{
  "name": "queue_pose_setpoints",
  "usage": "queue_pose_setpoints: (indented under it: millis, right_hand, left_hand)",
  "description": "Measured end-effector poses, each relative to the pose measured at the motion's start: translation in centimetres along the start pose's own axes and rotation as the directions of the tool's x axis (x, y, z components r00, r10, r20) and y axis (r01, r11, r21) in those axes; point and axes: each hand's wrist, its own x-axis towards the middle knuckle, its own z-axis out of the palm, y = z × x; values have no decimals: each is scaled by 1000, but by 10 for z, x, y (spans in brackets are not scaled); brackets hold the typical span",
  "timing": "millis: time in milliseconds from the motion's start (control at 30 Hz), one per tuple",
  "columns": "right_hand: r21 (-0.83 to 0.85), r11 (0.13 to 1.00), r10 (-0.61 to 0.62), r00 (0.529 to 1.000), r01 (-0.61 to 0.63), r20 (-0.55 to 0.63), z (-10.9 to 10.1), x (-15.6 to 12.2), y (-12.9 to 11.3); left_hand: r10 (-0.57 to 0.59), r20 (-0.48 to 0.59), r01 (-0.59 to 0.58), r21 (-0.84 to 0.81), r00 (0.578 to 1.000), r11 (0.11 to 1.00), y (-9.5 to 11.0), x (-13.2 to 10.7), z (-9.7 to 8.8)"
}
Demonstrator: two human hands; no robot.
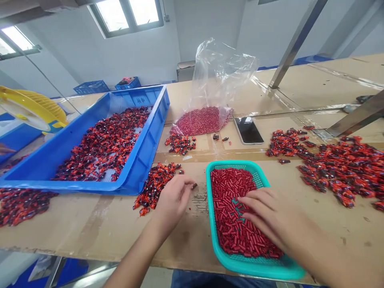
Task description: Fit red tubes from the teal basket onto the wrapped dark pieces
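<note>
Plain white walls with high, daylit windows

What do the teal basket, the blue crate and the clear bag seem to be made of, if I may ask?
The teal basket looks like glossy moulded plastic with a fine mesh base. The blue crate seems rigid moulded plastic, with ribbed walls. The clear bag looks like thin plastic film, creased and shiny; the exact plastic cannot be told.

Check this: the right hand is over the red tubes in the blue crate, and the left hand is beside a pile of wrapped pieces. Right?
Not quite: the red tubes under the right hand lie in the teal basket, not the blue crate; the head view shows it. The left hand beside the pile of wrapped pieces is as you said.
</note>
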Motion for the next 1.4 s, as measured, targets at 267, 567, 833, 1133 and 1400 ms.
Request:
queue_pose_setpoints:
  millis: [267, 567, 833, 1133, 1400]
  right_hand:
    - [-21, 1000, -5, 997, 6, 77, 32, -6, -5]
    - [56, 998, 6, 1000, -7, 16, 23, 0, -3]
    - [505, 856, 144, 989, -110, -29, -16, 22, -40]
    - [836, 534, 209, 978, -130, 18, -14, 30, -81]
    - [677, 713, 272, 962, -184, -25, -14, 28, -83]
  left_hand:
    - [32, 233, -95, 265, 972, 960, -14, 0, 20]
    - [11, 43, -9, -67, 999, 998, 1, 4, 10]
    - [37, -78, -68, -443, 996, 894, 47, -26, -15]
    - [182, -120, -218, -507, 976, 834, 73, -45, -27]
    - [152, -113, -189, -527, 982, 829, 74, -52, -30]
